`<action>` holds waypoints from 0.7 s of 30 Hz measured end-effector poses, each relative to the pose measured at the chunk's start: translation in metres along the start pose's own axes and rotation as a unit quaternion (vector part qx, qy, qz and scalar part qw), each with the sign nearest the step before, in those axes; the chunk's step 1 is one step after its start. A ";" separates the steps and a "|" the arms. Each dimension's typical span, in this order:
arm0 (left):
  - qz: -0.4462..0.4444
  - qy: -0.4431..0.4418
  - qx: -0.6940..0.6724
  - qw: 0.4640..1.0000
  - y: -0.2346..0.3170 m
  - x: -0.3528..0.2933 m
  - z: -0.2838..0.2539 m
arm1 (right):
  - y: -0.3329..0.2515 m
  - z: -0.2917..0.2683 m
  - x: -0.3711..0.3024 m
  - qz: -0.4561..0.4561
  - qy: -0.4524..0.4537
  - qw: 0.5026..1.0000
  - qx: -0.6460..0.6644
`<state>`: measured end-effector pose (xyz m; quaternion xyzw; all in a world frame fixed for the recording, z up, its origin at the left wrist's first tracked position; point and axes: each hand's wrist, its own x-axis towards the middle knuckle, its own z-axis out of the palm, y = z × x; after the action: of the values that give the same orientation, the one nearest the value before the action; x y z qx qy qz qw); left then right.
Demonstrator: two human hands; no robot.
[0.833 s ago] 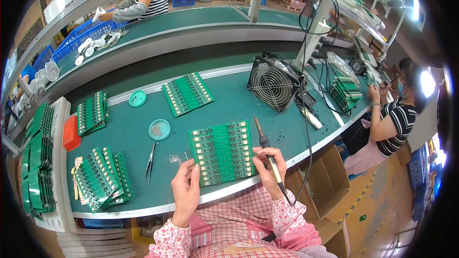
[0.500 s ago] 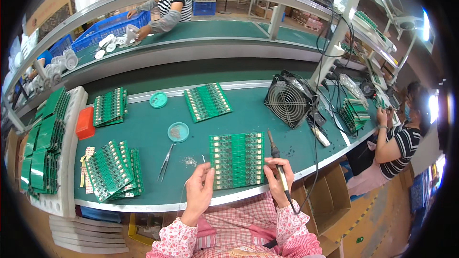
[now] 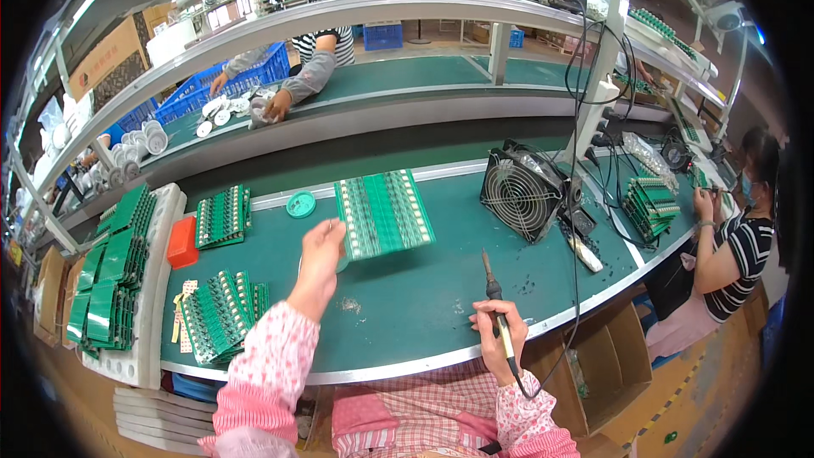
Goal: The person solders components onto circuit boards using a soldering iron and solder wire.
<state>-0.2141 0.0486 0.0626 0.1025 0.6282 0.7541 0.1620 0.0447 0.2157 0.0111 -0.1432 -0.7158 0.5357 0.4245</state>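
Note:
My left hand point(image 3: 320, 256) reaches toward the back of the bench and grips the left edge of a green circuit board panel point(image 3: 383, 214). The panel is over the spot at the back where another such panel lay; whether it rests on it I cannot tell. My right hand point(image 3: 498, 332) holds a soldering iron point(image 3: 493, 290) near the front edge, tip up and away from me, its cord hanging down. A teal round lid point(image 3: 300, 204) lies left of the panel. My left hand and arm mostly hide a second teal dish, and the tweezers are out of sight.
Stacked panels point(image 3: 216, 318) lie front left, with more point(image 3: 222, 216) behind beside a red box point(image 3: 181, 242). A white foam tray point(image 3: 153, 314) holds boards at far left. A fan point(image 3: 519, 195) stands back right. Co-workers sit right point(image 3: 733, 246) and work across the bench.
My left hand has carried the panel from the front of the bench to the back. My right hand has let go of the panel's edge and still holds the soldering iron. The view has shifted.

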 end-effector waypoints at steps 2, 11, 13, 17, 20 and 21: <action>0.006 0.038 0.040 0.998 -0.002 0.039 0.004 | -0.003 0.000 -0.001 -0.009 -0.012 1.000 -0.018; 0.009 0.161 0.319 0.934 -0.047 0.120 -0.028 | -0.006 0.002 -0.001 -0.011 -0.041 0.999 -0.005; 0.064 0.147 0.405 0.900 -0.038 0.109 -0.023 | -0.007 0.006 0.001 0.012 -0.049 0.999 0.014; 0.113 0.103 0.463 0.873 -0.038 0.105 0.013 | -0.003 -0.006 -0.003 0.043 -0.034 0.998 -0.003; 0.114 0.127 0.498 0.850 -0.027 0.100 0.025 | -0.001 -0.006 -0.004 0.042 -0.018 0.999 0.006; 0.193 0.165 0.476 0.842 -0.022 0.092 0.025 | -0.001 -0.004 -0.004 0.055 -0.023 0.998 0.002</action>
<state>-0.2876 0.1087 0.0415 0.1600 0.8948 0.3844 -0.1614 0.0503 0.2150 0.0105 -0.1689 -0.7156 0.5626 0.3780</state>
